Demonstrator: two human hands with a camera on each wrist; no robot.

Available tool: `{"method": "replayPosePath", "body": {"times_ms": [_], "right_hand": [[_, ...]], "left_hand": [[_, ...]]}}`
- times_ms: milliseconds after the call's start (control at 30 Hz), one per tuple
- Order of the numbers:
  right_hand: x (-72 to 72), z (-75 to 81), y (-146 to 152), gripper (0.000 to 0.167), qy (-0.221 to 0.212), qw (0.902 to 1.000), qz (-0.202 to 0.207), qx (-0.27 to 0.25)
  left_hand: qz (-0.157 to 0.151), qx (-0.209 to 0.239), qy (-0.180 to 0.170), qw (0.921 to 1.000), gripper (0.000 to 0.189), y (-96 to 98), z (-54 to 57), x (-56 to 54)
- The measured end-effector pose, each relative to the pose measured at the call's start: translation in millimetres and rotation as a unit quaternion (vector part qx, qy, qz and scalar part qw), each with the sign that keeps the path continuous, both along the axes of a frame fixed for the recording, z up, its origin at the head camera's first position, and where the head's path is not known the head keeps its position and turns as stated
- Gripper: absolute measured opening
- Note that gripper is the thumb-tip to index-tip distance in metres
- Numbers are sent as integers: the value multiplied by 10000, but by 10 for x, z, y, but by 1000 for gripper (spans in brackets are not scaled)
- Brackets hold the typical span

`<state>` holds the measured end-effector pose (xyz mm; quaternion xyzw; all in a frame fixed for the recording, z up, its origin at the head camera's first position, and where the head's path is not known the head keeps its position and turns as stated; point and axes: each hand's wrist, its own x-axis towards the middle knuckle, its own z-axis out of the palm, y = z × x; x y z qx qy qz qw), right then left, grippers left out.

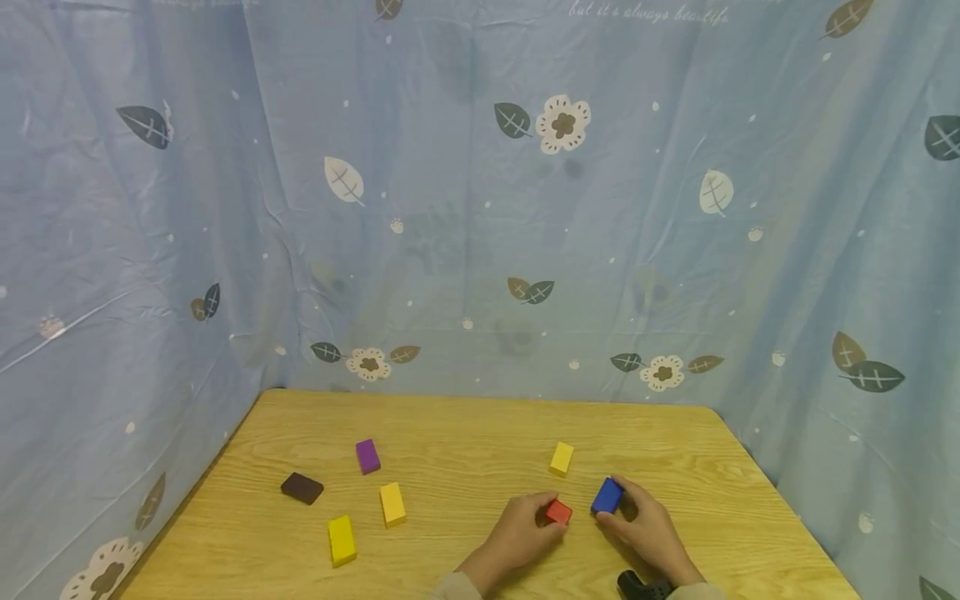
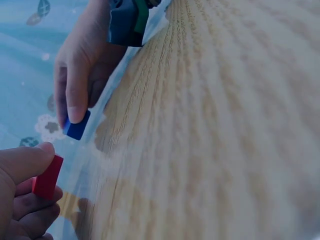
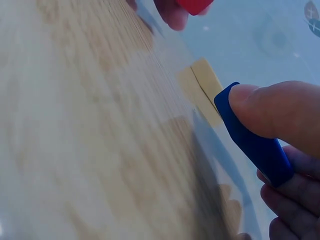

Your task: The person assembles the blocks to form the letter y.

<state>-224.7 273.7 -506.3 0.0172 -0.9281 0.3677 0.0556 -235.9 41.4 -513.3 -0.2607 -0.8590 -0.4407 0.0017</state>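
Observation:
My left hand [image 1: 519, 531] pinches a red block [image 1: 559, 512] between thumb and fingers, near the front of the table. In the left wrist view the thumb lies on the upper end of the red block [image 2: 47, 177], with fingers beneath. Just to the right, my right hand [image 1: 651, 527] grips a blue block [image 1: 607, 496] by its ends. The right wrist view shows the thumb on one end of the blue block [image 3: 255, 142] and the fingers at the other. A small gap separates the two blocks. Behind them a yellow block [image 1: 561, 459] lies on the table.
On the left of the wooden table [image 1: 465, 433] lie a purple block [image 1: 367, 457], a dark brown block [image 1: 302, 488], an orange-yellow block [image 1: 392, 504] and a bright yellow block [image 1: 342, 541]. A black strapped device [image 1: 643, 586] sits at the right wrist. Blue patterned curtains [image 1: 450, 250] enclose the table.

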Motion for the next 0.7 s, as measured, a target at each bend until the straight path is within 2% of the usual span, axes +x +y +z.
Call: {"method": "replayPosePath", "body": {"times_ms": [467,700], "right_hand": [[-75,-12,-111,77,122,9998,141,-76],[-104,5,-186,78,80,9997,197,-143]], "left_hand": [[59,224,-132,9996,50,-97,26,-6],[90,217,-64,9997,51,-144,42,3]]}}
